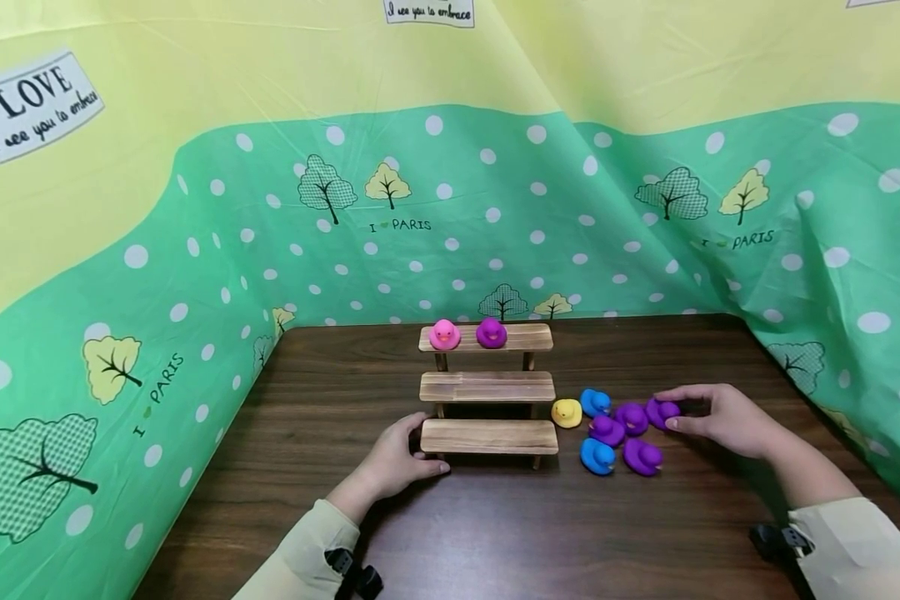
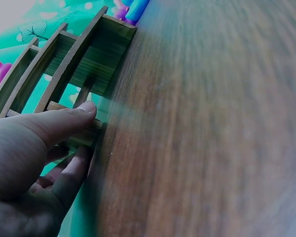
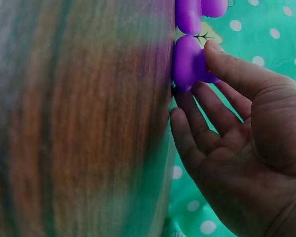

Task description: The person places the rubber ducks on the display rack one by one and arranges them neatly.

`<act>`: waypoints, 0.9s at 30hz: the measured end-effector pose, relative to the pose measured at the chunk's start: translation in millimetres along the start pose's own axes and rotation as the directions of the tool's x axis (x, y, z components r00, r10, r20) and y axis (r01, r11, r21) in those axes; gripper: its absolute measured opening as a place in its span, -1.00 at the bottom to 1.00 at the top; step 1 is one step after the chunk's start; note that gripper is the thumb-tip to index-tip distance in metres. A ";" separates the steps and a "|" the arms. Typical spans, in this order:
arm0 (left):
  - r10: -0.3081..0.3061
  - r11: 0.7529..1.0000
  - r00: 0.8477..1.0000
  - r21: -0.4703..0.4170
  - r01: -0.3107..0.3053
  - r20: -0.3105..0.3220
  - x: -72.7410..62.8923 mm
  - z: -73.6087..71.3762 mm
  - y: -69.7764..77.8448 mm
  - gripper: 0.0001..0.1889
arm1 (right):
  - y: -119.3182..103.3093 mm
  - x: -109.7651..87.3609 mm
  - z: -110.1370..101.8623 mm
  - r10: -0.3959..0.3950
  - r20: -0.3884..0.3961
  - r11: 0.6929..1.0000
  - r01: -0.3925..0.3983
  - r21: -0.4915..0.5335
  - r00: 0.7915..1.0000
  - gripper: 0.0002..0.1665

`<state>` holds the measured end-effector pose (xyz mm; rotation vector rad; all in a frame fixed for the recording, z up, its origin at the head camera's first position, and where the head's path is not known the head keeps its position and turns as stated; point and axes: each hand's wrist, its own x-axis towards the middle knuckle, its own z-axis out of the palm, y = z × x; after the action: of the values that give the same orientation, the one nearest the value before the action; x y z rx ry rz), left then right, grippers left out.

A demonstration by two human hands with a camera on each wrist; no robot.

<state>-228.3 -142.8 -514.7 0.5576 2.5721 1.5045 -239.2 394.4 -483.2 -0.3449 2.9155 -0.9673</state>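
My left hand [image 1: 399,458] grips the left end of the lowest step of a three-step wooden display stand [image 1: 487,437], thumb in front and fingers behind in the left wrist view. On the top step sit a pink rubber duck [image 1: 444,335] and a purple rubber duck [image 1: 491,333]. At the right of the stand my right hand [image 1: 727,419] pinches the outermost purple rubber duck [image 3: 186,64] between thumb and fingers, down at table level. Beside it lie several more purple ducks [image 1: 632,418], two blue ducks [image 1: 597,457] and a yellow duck [image 1: 567,413].
The dark wooden table [image 1: 330,375] carries the stand and the ducks. A green and yellow printed cloth [image 1: 450,200] hangs behind it and along both sides. The yellow duck stands close by the stand's right end.
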 end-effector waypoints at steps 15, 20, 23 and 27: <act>0.008 1.000 1.000 0.019 -0.008 -0.005 0.0 -0.2 -2.0 -0.25 | -25.1 9.8 -3.7 -0.002 -0.094 1.000 0.003 0.008 0.996 -0.48; 0.002 1.000 1.000 0.019 -0.002 -0.008 -0.6 0.0 -1.4 -0.21 | -45.7 15.8 -1.9 -0.036 -0.138 0.999 0.040 0.032 0.990 -0.52; 0.008 0.999 1.000 0.034 -0.008 -0.008 -0.5 0.0 -1.2 -0.21 | -60.4 18.6 -1.9 -0.035 -0.147 0.998 0.043 0.054 0.989 -0.51; 0.019 0.998 1.000 0.066 -0.018 -0.007 -0.1 -0.3 -0.3 -0.26 | -81.3 23.4 -1.3 -0.044 -0.163 0.992 0.062 0.109 0.986 -0.50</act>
<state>-228.4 -143.2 -514.8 0.5863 2.6378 1.4344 -246.3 326.5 -433.2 -0.3559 2.9890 -1.2177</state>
